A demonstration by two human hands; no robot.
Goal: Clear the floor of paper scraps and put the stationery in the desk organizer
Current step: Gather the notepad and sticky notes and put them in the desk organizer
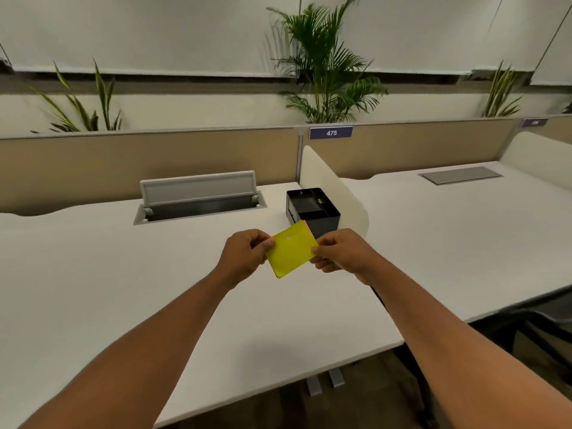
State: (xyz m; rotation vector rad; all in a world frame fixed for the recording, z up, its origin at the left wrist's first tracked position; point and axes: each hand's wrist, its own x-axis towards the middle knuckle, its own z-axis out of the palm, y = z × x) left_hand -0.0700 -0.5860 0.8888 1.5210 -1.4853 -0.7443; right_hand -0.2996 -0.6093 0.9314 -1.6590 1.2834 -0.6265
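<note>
Two hands pinch a yellow pad of sticky notes (291, 249) above the desk (123, 274); left hand (243, 258) and right hand (339, 253) each grip an edge; the black organizer (312, 212) sits just beyond; the pad likely goes in next, needing a short forward reach.

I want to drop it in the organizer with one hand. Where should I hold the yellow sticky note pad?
Probably pinch the right corner of the yellow sticky note pad with the right hand, coming from the right: it is thin and flat, and the black desk organizer stands just beyond.
</note>
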